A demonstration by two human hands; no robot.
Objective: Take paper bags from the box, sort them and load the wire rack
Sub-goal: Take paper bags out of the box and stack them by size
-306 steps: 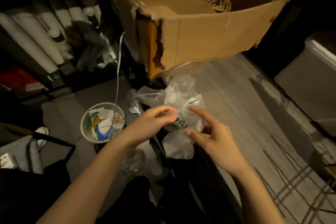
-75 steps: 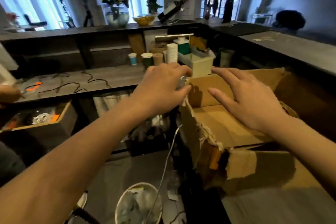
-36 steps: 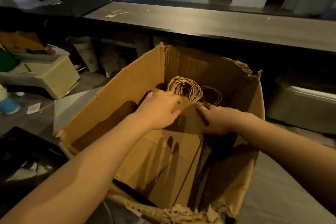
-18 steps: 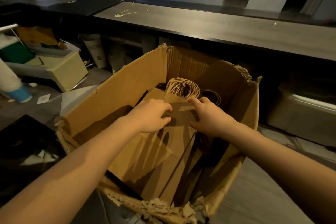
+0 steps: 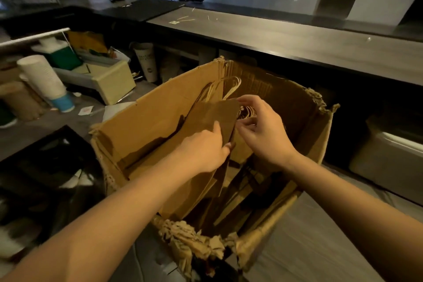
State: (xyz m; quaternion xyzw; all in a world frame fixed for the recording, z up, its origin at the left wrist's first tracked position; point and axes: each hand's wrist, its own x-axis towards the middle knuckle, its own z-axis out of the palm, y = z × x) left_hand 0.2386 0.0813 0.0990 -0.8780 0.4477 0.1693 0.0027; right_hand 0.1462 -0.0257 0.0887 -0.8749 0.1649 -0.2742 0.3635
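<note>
A torn cardboard box (image 5: 160, 119) stands open in front of me, with flat brown paper bags inside. My left hand (image 5: 201, 151) grips a stack of these paper bags (image 5: 210, 114) near its top edge and tilts it up toward the box's left wall. Twine handles (image 5: 231, 86) stick up from the stack. My right hand (image 5: 263, 130) hovers just right of the stack with its fingers loosely curled near a bundle of twine handles (image 5: 246, 112); whether it holds any of them is unclear. More bags (image 5: 231, 210) lie lower in the box. No wire rack is in view.
A long dark counter (image 5: 286, 36) runs behind the box. On the left shelf stand a stack of white cups (image 5: 43, 78), a cream container (image 5: 114, 80) and a paper cup (image 5: 146, 62). A pale bin (image 5: 389, 158) sits on the right.
My left hand has lifted a stack of bags up and to the left inside the box, so its handles now stick up. My right hand has come off the bags and risen.
</note>
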